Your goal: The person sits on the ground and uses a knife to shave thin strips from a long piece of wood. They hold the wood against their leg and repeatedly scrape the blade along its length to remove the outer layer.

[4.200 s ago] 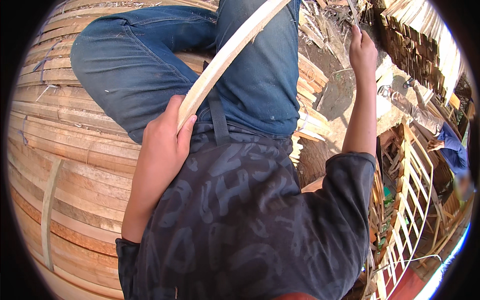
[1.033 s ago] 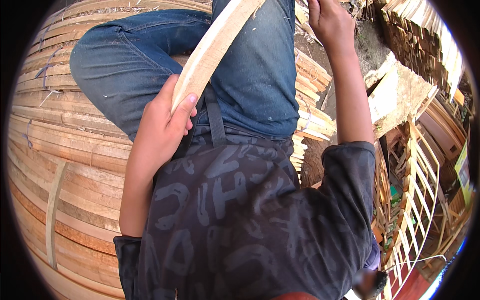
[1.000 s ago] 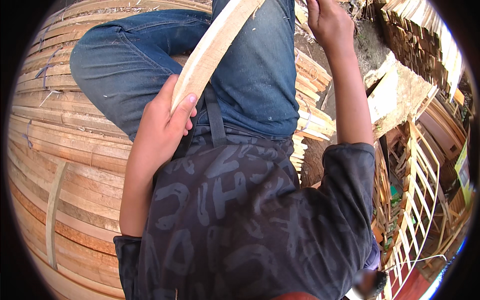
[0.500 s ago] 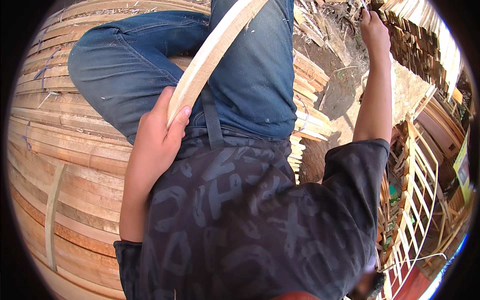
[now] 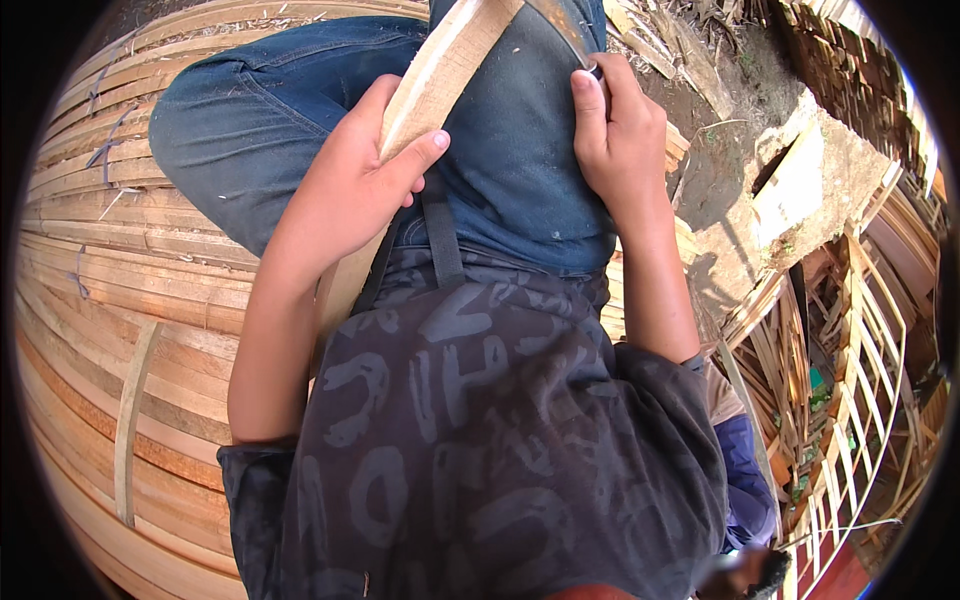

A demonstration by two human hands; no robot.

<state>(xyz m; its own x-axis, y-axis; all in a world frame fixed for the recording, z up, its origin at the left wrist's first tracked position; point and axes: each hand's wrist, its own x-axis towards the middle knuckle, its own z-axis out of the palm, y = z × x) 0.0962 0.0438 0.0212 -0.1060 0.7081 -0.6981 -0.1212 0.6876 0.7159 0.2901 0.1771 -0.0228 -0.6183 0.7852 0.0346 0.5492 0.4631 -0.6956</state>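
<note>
My left hand (image 5: 365, 185) is closed round a long pale wooden slat (image 5: 445, 75). The slat slants up and to the right across my lap, and its lower part passes behind my left wrist toward my waist. My right hand (image 5: 622, 140) is closed on the handle of a knife (image 5: 562, 32); most of the handle is hidden in my fingers. The blade points up and left, its far end meeting the slat's right edge near the top of the view. Beneath both hands are my legs in blue jeans (image 5: 520, 170).
Stacked long boards (image 5: 190, 400) fill the left side, some tied with cord. At the right stand a slatted wooden frame (image 5: 860, 400) and loose strips. A flat stone-like slab (image 5: 830, 170) lies beyond my right arm. Another person's purple clothing (image 5: 750, 480) shows at lower right.
My right hand has come from far up at the right down and left to the slat, bringing the knife into view. My left hand has moved up and right, with more slat showing below it.
</note>
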